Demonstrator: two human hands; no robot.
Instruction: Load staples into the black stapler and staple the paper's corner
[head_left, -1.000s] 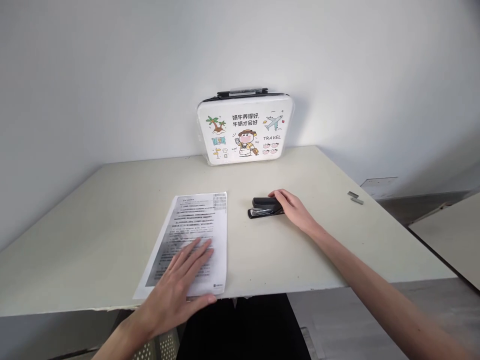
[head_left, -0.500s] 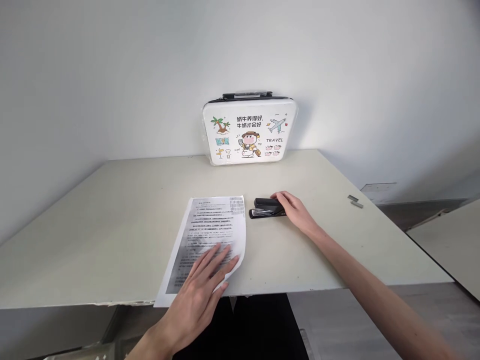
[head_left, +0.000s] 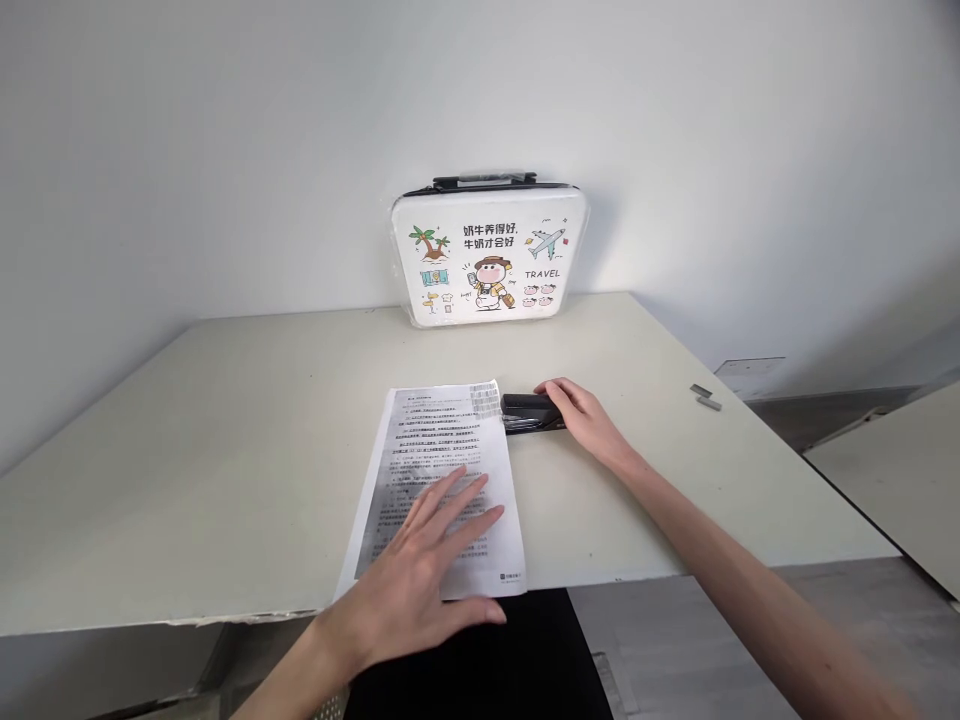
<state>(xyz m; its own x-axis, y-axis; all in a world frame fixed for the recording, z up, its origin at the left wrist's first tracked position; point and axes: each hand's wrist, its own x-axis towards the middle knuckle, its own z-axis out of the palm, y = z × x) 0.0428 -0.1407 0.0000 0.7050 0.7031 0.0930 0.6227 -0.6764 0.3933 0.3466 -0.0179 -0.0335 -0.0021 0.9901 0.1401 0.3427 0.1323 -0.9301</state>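
Note:
A printed sheet of paper (head_left: 435, 450) lies on the table near its front edge. My left hand (head_left: 431, 565) is over the sheet's lower part, fingers spread and thumb out past the front edge. Just right of the sheet's upper right corner lies a black stapler (head_left: 525, 408), its front end meeting the paper's right edge. Whether the paper is between the stapler's jaws I cannot tell. My right hand (head_left: 581, 415) is wrapped round the stapler's rear end, hiding that part.
A white case (head_left: 487, 255) with cartoon prints and a black handle stands against the wall at the table's back. Two small strips of staples (head_left: 705, 397) lie near the right edge of the table (head_left: 225, 450).
The paper has moved right, up to the stapler, and its curled right side now lies flatter. My left hand has shifted right and its thumb has opened outward. My right hand stays on the stapler.

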